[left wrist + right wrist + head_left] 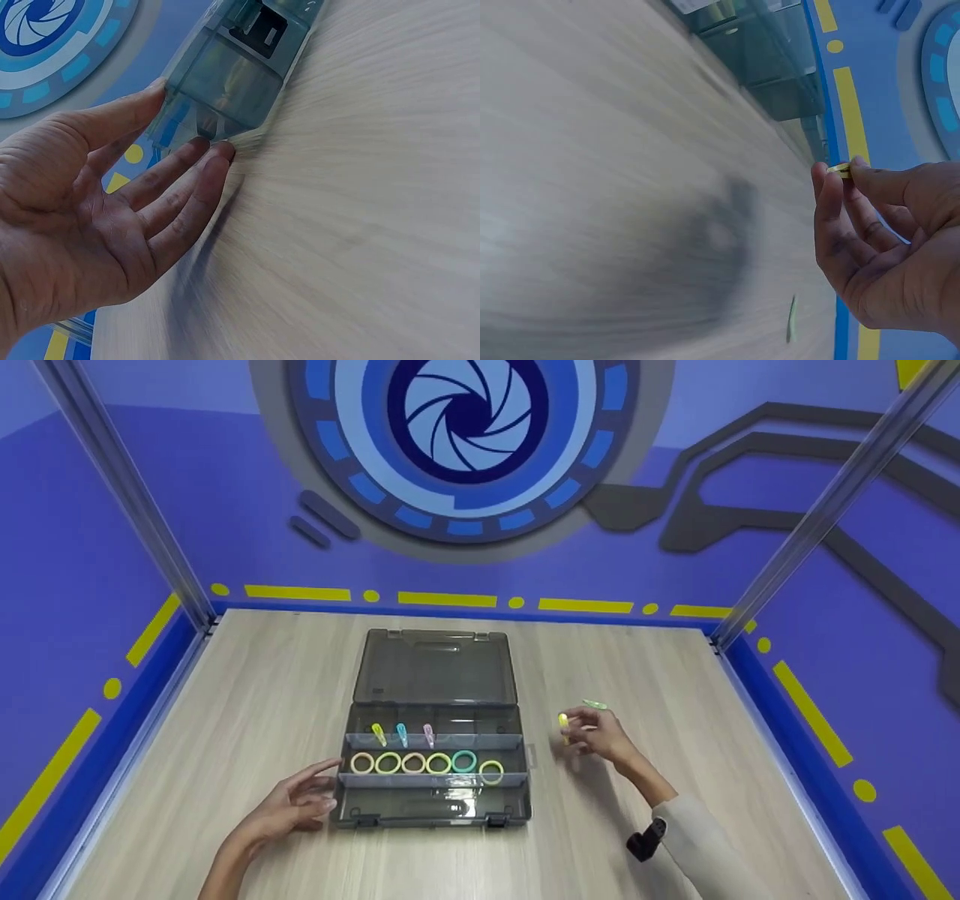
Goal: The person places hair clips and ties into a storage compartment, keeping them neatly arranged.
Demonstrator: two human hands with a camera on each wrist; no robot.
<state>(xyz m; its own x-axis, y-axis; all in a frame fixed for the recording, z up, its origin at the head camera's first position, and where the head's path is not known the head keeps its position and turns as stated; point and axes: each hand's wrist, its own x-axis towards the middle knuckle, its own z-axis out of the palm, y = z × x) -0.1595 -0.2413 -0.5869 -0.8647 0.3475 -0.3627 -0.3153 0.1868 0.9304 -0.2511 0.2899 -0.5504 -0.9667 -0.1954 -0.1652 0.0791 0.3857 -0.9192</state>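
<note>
My right hand [598, 734] pinches a small yellow hair clip [563, 720] between thumb and fingertips, above the table to the right of a grey see-through box [435, 802]. The same yellow clip [840, 169] shows at the fingertips in the right wrist view. A green hair clip [595, 704] lies on the table just behind that hand. My left hand [285, 808], fingers loosely extended, touches the box's left side. Three hair clips, yellow [379, 734], blue [402, 734] and pink [429, 735], lean at the rear divider. Several coloured rings [413, 763], perhaps hair ties, line the middle compartment.
The box lid [436, 667] is folded back on the wooden table [637, 660]. One yellow ring [491, 772] overlaps the front divider. Blue panels and metal posts [142, 502] bound the table at the back and sides.
</note>
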